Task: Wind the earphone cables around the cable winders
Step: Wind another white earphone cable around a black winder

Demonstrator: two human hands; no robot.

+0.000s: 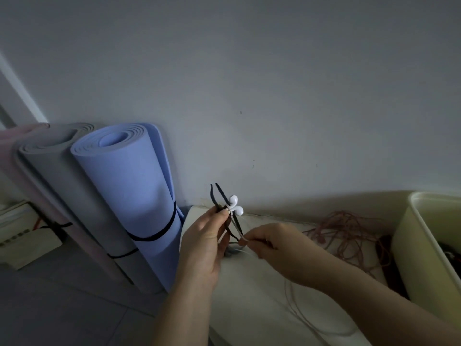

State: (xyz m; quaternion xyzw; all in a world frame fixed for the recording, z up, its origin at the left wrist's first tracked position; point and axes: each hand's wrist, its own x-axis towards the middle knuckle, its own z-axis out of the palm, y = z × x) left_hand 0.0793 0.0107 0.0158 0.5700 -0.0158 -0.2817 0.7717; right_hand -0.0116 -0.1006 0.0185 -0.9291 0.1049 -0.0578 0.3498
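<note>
Two white earbuds (235, 205) sit pinned against a thin black cable winder (216, 196), held above the pale surface (249, 295) in the pinching left hand (204, 243), while the right hand (274, 245) nips the white cable (245, 251) just below. Winding looks barely begun; it should go best with the cable taut and each turn snug beside the last. In view: one winder, one white pair, one loose reddish cable (349, 231), one cream bin (409, 245), three rolled mats (134, 196).

The person's left hand (204, 243) and right hand (272, 245) are bare, as are both forearms, slender, as far as they show
</note>
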